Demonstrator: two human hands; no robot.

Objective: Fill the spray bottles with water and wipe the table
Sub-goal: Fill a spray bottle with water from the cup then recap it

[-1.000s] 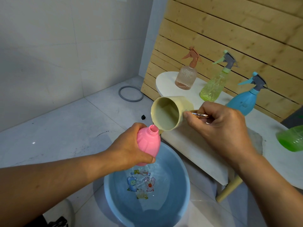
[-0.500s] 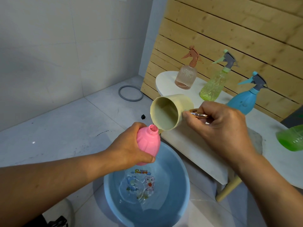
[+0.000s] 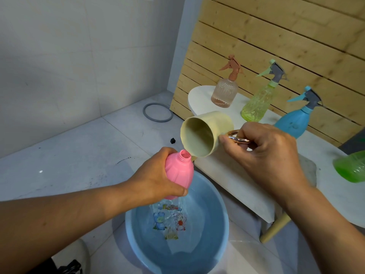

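left hand point(image 3: 156, 180) gripping pink bottle point(image 3: 178, 175) over basin point(image 3: 217, 244) so spill lands there. right hand point(image 3: 264, 153) pinching ring handle, cup point(image 3: 205, 135) tipped, lip at neck for pouring.

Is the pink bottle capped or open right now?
Open. The pink bottle, gripped by the left hand, shows a bare threaded neck with no spray head, and the tipped cup sits at its mouth.

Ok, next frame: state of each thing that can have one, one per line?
pink bottle: uncapped, gripped by left hand over basin
cup: tipped sideways at bottle mouth, right hand holding handle
basin: holds water
three spray bottles on table: upright, capped
green bottle: partly out of frame
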